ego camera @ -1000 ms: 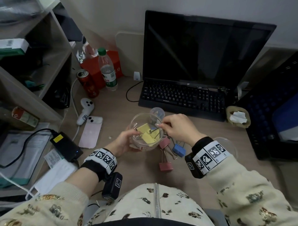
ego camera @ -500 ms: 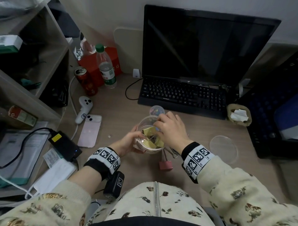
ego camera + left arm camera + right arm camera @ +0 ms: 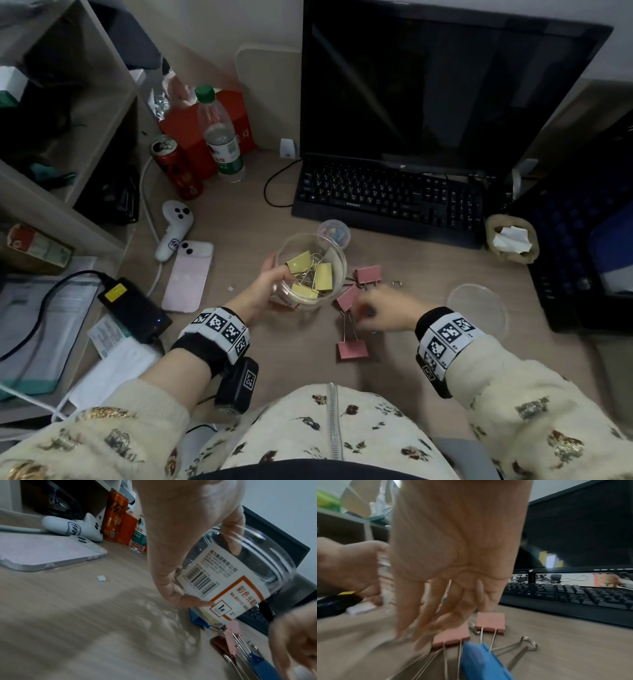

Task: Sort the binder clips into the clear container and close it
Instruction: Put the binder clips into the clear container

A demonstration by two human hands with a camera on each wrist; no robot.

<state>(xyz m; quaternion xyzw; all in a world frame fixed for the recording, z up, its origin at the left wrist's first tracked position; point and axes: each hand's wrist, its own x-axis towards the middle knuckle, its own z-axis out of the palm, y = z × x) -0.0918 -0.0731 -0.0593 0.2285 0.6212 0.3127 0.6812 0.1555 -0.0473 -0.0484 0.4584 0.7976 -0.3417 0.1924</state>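
Note:
My left hand grips the clear container, tilted with its open mouth up; its barcode label faces the left wrist camera. Several yellow binder clips lie inside. My right hand, blurred, hovers open just right of the container with straight fingers pointing down at a pink clip. It holds nothing. Another pink clip lies behind it, a third nearer me. A blue clip lies under the palm. The clear round lid rests flat at the right.
A small clear tub stands behind the container, before the black keyboard and monitor. A pink phone, white controller, black charger, can and bottle crowd the left. A tissue-filled cup sits right.
My right hand has left the container's mouth and dropped to the right, down over the loose clips on the desk. A yellow clip stayed inside. The left hand keeps its hold.

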